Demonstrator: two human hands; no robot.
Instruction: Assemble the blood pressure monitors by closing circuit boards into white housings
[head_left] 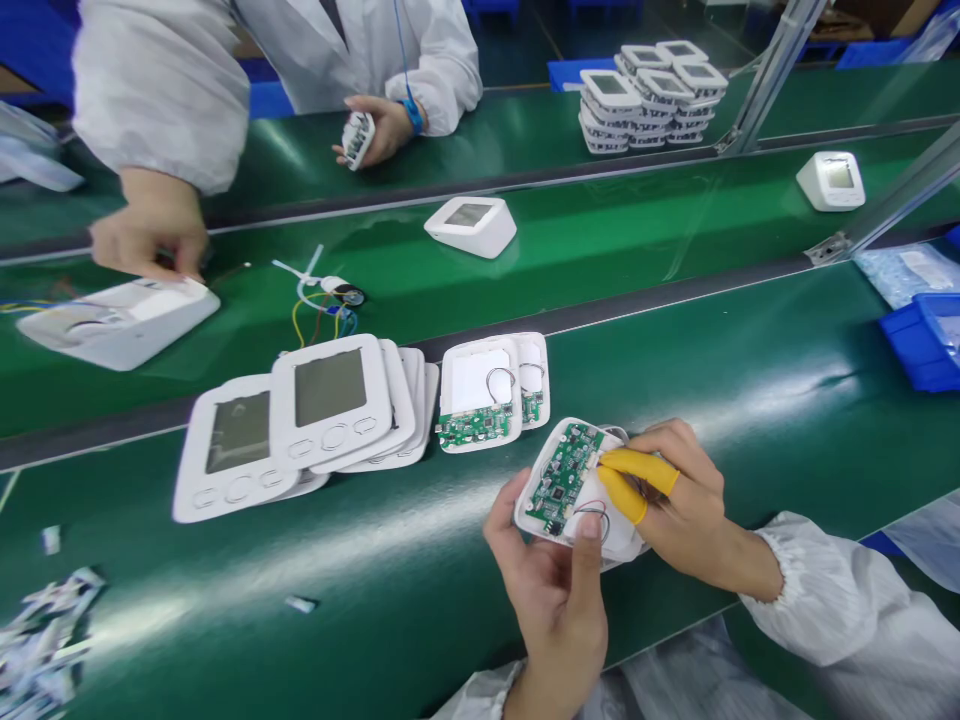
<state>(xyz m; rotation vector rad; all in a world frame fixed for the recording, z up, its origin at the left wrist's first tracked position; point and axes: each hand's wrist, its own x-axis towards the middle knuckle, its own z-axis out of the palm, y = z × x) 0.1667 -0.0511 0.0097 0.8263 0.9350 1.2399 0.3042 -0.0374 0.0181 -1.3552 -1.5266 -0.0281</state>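
Observation:
My left hand point(551, 580) grips a white device half-shell point(574, 490) from below, thumb pressed on its inner face beside a red wire loop. A green circuit board point(564, 475) sits inside it. My right hand point(679, 510), with yellow finger cots on two fingers, pinches the shell's right edge next to the board. Both hands hover over the green mat near the front edge.
White front panels with grey screens point(300, 420) lie stacked on the left, open shells with boards point(487, 395) beside them. A person opposite handles a white housing point(120, 320) and a small part point(358, 138). More housings point(652, 95) are stacked beyond; a blue bin point(922, 340) stands at the right.

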